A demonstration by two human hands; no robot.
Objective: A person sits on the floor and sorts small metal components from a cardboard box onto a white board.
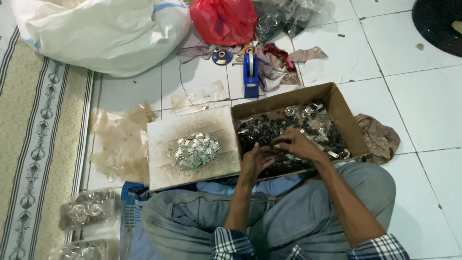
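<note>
I see my left hand (254,161) and right hand (298,144) both down inside the open cardboard box (347,120), close together and touching at the near side of it. The box holds a heap of small metal clips (308,126): dark ones toward the left and near side, brighter silvery ones toward the far right. My left hand has its fingers curled inward over the dark pieces; my right hand lies flat-ish with fingers bent, resting on the pile. Whether either hand is actually pinched on a clip I cannot tell, since the fingertips are buried among the pieces.

Just beside the box, touching its left wall, lies a flat cardboard sheet (163,163) with a small mound of shiny metal pieces (195,151) in its middle. Both rest on the tiled floor (423,96) against my crossed legs.

Beyond the box stand a blue tape dispenser (250,72), a red plastic bag (224,20), and a large white sack (106,29). At my near left, clear plastic bags (89,211) hold round metal parts.
</note>
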